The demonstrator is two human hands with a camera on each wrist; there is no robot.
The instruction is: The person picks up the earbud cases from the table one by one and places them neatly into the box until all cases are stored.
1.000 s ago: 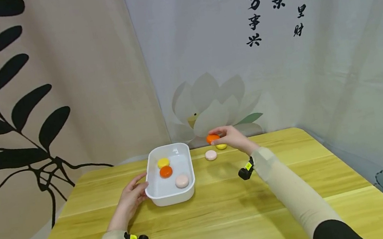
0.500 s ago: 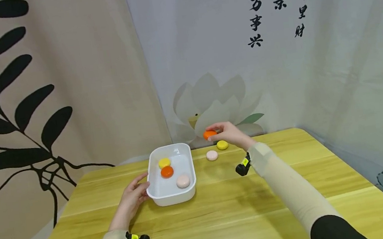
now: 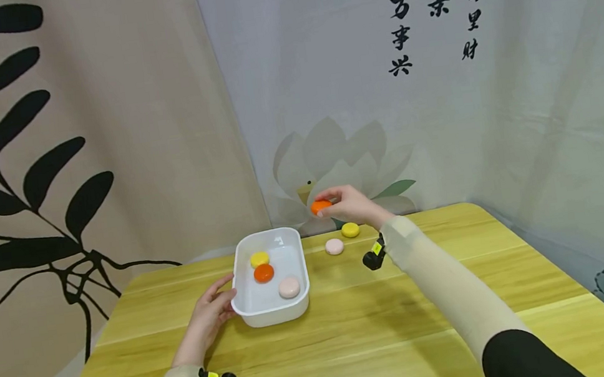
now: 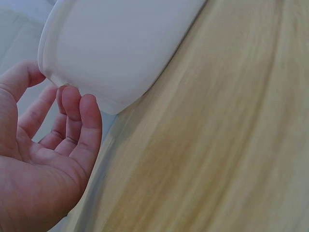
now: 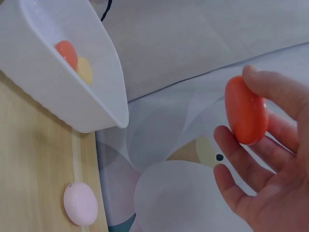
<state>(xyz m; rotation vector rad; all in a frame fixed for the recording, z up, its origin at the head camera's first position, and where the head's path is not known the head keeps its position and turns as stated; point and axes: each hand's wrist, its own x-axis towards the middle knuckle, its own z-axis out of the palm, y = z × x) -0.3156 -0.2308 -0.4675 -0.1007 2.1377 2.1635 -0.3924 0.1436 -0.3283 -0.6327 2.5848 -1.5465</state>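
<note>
A smooth orange oval disc [image 5: 245, 110] is pinched between the thumb and fingers of my right hand [image 3: 354, 205], raised above the table's back edge. My left hand [image 3: 210, 316] grips the left side of a white plastic tub [image 3: 302, 305]; in the left wrist view, its thumb and fingers meet the tub's rim [image 4: 96, 92]. Inside the tub lie a yellow disc [image 3: 259, 259], another orange disc [image 3: 264, 273] and a pale pink disc [image 3: 289, 287]. Below my right hand, a second pink disc [image 3: 334, 247] and a second yellow disc [image 3: 350, 230] rest on the table.
The wooden table [image 3: 355, 345] ends close behind the tub and loose discs. A printed cloth backdrop [image 3: 160, 137] hangs behind it. Each wrist carries a small black camera, such as the right wrist camera [image 3: 373, 257].
My right hand has lifted the orange disc higher and moved it left, toward the tub. The yellow disc on the table now shows fully. My left hand keeps its place on the tub.
</note>
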